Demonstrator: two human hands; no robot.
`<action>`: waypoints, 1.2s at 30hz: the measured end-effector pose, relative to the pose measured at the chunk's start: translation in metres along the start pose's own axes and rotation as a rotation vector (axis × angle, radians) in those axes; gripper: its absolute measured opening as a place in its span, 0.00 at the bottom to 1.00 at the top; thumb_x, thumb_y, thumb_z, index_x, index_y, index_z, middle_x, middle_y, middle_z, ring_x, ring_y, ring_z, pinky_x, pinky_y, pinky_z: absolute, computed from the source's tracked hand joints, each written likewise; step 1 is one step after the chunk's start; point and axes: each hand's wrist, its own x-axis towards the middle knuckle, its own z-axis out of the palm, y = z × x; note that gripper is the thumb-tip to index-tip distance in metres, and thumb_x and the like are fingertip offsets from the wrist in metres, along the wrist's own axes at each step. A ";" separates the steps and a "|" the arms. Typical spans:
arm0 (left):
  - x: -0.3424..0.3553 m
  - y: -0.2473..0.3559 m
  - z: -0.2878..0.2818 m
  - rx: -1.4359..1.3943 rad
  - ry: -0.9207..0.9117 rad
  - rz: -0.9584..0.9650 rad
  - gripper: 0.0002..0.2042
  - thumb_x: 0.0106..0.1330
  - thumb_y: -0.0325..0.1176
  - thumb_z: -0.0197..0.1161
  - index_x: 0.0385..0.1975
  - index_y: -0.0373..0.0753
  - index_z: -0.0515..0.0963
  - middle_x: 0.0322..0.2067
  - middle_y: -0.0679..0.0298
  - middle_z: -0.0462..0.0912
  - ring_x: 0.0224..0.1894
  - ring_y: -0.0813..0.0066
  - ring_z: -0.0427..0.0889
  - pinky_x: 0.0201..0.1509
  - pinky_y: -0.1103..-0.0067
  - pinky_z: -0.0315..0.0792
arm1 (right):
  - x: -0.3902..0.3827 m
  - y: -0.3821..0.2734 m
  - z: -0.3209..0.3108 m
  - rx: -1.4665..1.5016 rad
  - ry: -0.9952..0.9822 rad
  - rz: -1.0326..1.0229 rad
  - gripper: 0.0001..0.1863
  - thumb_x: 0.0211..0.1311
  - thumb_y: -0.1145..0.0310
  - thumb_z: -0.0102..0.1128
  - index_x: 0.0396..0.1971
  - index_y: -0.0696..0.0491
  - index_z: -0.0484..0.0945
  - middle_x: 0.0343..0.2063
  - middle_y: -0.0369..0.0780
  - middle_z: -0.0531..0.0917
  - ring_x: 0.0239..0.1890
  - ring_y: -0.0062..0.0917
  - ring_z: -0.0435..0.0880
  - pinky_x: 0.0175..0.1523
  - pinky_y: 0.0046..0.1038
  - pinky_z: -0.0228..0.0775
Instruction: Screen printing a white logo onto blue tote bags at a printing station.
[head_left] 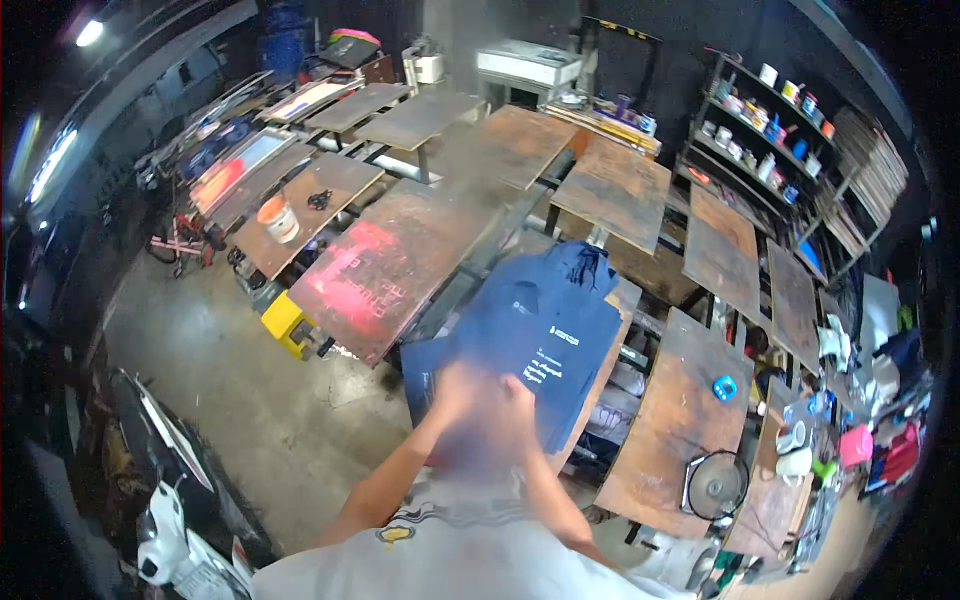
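A stack of navy fabric pieces (530,310) with white printing and dark cords at the top lies on a board in front of me. My left hand (452,395) is over the lower left part of the stack, its fingers smeared by a blur. My right hand (518,398) is on the lower middle of the stack with fingers curled closed; what they grip is hidden in the haze. Both forearms reach in from the lower edge.
Rows of stained boards (610,200) surround me, one bearing a white bucket (280,220), another a round fan (715,483) and blue object (723,387). A shelf rack (750,130) of containers stands back right. A motorbike (175,530) is lower left; concrete floor (180,320) lies left.
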 end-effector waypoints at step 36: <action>-0.033 -0.010 -0.314 0.119 0.368 0.134 0.12 0.65 0.24 0.60 0.48 0.31 0.78 0.39 0.53 0.85 0.41 0.69 0.84 0.48 0.73 0.76 | 0.006 -0.135 0.314 0.306 -0.239 -0.131 0.14 0.59 0.71 0.66 0.42 0.60 0.76 0.33 0.41 0.82 0.36 0.20 0.79 0.43 0.26 0.72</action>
